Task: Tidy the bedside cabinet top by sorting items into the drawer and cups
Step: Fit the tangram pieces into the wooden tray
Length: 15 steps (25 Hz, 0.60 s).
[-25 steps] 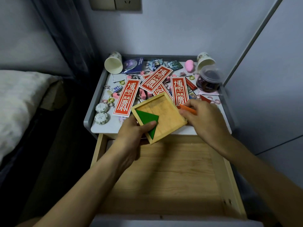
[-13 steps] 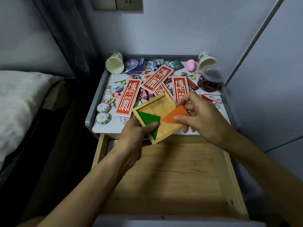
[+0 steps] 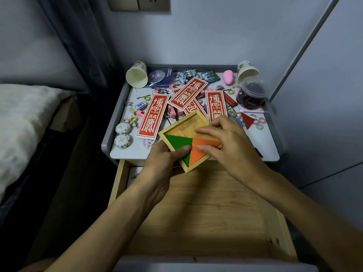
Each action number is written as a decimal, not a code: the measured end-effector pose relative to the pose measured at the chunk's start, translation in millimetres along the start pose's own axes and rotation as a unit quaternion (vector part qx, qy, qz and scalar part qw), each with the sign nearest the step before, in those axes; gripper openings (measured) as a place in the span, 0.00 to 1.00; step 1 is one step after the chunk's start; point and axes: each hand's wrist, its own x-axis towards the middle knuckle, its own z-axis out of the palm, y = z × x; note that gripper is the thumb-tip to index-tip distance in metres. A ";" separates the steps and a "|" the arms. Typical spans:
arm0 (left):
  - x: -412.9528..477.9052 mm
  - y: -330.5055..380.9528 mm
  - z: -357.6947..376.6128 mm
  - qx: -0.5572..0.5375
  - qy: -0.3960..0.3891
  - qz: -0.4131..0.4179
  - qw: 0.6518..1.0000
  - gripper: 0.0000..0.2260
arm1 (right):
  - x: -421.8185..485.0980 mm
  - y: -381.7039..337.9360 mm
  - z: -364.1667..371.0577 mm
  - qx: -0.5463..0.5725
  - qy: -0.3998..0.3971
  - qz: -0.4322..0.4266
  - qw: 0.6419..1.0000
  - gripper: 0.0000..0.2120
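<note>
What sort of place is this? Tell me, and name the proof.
Probably a bedroom: a bed with pale bedding lies left of a cluttered cabinet, its wooden drawer pulled open, with a socket on the wall above.

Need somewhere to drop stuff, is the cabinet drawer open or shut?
Open: the drawer is pulled out toward the camera, its wooden floor showing.

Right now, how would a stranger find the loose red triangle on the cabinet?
Look at the cabinet top, right side, just in front of the clear tub of dark things. The red triangle lies flat beside pastel rings; unlike the red cards, it is plain, three-cornered and bears no white writing.
</note>
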 end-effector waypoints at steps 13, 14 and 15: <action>-1.7 0.4 -2.8 0.012 0.003 0.004 1.000 0.13 | 6.2 11.4 4.1 0.352 -0.077 0.230 0.904 0.21; -1.5 0.2 -2.9 0.012 0.002 0.004 1.000 0.13 | 6.0 11.7 4.1 0.353 -0.076 0.229 0.904 0.21; -1.3 0.2 -3.0 0.013 0.000 0.005 1.000 0.13 | 5.9 12.1 4.4 0.354 -0.076 0.229 0.904 0.21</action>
